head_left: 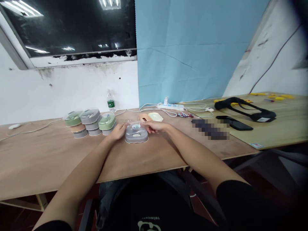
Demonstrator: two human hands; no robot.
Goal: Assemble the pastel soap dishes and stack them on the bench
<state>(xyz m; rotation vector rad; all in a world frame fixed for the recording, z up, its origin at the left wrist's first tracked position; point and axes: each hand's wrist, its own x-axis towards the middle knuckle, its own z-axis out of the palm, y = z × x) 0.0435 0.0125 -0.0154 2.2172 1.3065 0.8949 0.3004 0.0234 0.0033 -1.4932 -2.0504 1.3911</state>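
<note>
Directly in front of me on the brown table is a grey lunch box (136, 138), with shiny clear plastic over its top, a round sticker and a pale tab at the front. My left hand (118, 131) grips its left side near the back corner, fingers partly hidden. On the opposite side, my right hand (155, 126) has curled fingers at the back right corner, touching the box or its clear plastic. Behind the box lie a peach-coloured piece (143, 117) and a cream-coloured piece (156, 116), both shallow and partly hidden.
Stacked grey, peach and green boxes (90, 120) stand to the left. A water bottle (110, 102) is against the wall. A power strip (170, 106) with white cables lies at the back. Rightward are a black phone (234, 123), a black strapped headset (257, 114) and a pixelated dark object (211, 129).
</note>
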